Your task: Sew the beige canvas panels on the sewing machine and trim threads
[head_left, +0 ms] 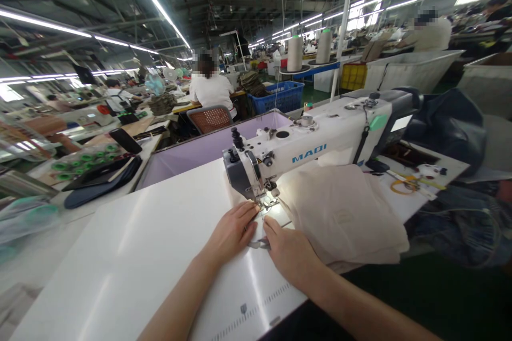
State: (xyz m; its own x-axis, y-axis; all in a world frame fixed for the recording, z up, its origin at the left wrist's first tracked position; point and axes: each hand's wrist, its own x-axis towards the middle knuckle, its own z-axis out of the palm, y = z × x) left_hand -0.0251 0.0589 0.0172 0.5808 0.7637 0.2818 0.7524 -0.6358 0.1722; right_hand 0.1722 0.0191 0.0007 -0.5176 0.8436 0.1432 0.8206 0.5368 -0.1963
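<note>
A white sewing machine [316, 144] stands on the worktable, its lamp lighting the needle area. My left hand [232, 229] lies with fingers stretched out, the fingertips close beside the presser foot [269, 201]. Just in front of the foot, a small pale fabric piece [259, 235] sits between my hands, partly hidden by the fingers. My right hand [286, 248] is closed, with thumb and fingers pinching the near right side of this piece. To the right of the needle, a folded stack of beige cloth [344, 216] rests against the machine arm.
Scissors with yellow handles [404, 185] and small tools lie right of the machine. Beyond the table is a lilac-lined bin [184, 154]. Thread cones [295, 53] stand on a rack behind. At left, a side table holds green spools [80, 162]. A co-worker [210, 88] sits ahead.
</note>
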